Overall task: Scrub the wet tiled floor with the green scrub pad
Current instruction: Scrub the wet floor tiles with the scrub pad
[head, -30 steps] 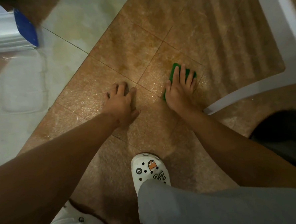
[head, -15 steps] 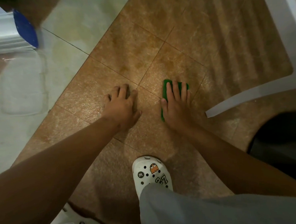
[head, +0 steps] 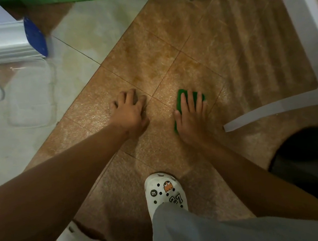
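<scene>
The green scrub pad point(head: 181, 96) lies flat on the wet brown tiled floor point(head: 168, 45), mostly covered by my right hand point(head: 190, 116), which presses down on it with fingers stretched forward. Only the pad's far edge and left side show. My left hand point(head: 130, 112) rests on the wet tile to the left of the pad, fingers spread and slightly bent, holding nothing. A grout line crossing lies between the two hands.
A white plastic chair point(head: 298, 37) stands at the right, its leg close to my right hand. My white clog point(head: 164, 192) is planted near below. A white-and-blue object point(head: 13, 38) sits at far left on pale tiles. A dark container point(head: 305, 158) is at right.
My right hand has pulled the pad back toward me and to the left from its farther spot a second ago. The left hand stays planted in place.
</scene>
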The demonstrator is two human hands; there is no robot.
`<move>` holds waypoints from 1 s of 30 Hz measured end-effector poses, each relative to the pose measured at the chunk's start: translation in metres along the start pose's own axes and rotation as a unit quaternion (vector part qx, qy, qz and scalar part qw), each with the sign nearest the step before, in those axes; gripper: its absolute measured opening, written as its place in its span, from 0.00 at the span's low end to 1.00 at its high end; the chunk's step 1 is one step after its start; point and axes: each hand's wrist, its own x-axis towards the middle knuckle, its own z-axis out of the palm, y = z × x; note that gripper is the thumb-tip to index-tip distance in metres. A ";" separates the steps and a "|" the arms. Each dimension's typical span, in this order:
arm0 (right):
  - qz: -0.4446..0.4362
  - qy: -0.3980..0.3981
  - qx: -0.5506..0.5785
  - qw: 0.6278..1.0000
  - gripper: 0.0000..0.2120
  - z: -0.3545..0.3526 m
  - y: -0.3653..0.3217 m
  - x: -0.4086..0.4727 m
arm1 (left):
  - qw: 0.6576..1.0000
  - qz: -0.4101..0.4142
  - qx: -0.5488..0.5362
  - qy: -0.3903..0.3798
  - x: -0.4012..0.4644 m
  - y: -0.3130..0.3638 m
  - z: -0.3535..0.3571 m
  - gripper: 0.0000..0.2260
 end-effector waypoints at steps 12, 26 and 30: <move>0.028 0.012 0.001 1.000 0.29 -0.014 0.021 0.066 | 1.000 0.004 0.003 0.008 0.001 -0.003 0.005 0.35; -0.022 -0.009 0.002 1.000 0.29 0.007 0.005 -0.013 | 1.000 0.004 0.005 0.017 0.004 -0.008 0.008 0.36; -0.026 -0.024 -0.005 0.999 0.29 0.001 0.008 0.003 | 1.000 0.002 0.000 0.016 0.003 -0.006 0.008 0.36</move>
